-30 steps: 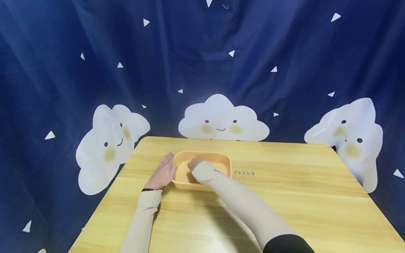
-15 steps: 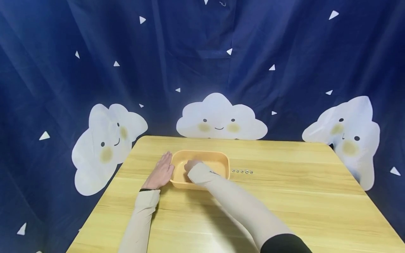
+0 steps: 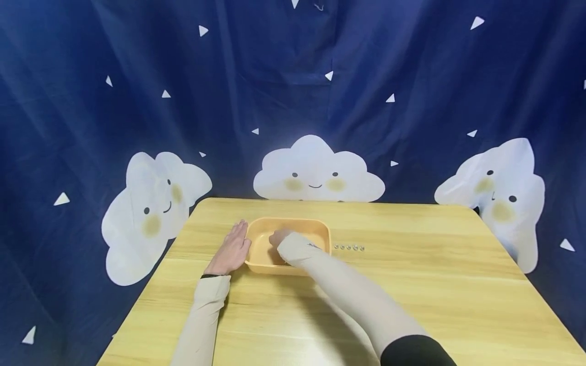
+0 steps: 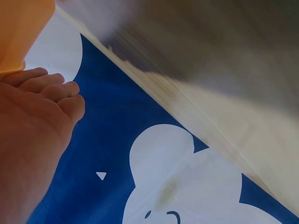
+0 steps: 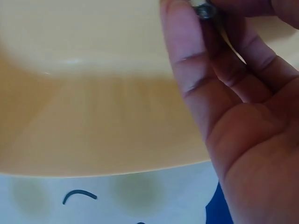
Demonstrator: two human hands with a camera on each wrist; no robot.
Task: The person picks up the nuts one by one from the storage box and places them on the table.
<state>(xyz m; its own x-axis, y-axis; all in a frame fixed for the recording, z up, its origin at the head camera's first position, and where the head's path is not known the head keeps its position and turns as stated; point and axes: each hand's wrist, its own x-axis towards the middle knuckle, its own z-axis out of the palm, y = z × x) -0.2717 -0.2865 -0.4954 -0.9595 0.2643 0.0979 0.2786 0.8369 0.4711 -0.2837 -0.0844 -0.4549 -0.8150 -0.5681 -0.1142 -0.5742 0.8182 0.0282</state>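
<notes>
A shallow orange plastic basin (image 3: 289,220) stands on the table. My left hand (image 3: 230,254) lies along the basin's left end with its fingers straight; in the left wrist view the fingers reach up to the orange wall (image 4: 23,28). My right hand (image 3: 280,238) is down inside the basin, left of its middle. In the right wrist view thumb and fingers pinch a small shiny metal piece (image 5: 205,10), partly hidden by the fingertips. Just right of the basin, several small silvery pieces (image 3: 349,248) lie in a row.
The wooden table (image 3: 435,284) extends to the right and toward the front. Behind it hangs a dark blue curtain (image 3: 293,76) with white clouds and triangles. The right forearm's beige sleeve (image 3: 357,290) crosses over the basin's front rim.
The head view has shifted slightly. The left hand stays against the basin's end, and the right hand stays inside the basin with only slight movement. The row of silvery pieces is unchanged.
</notes>
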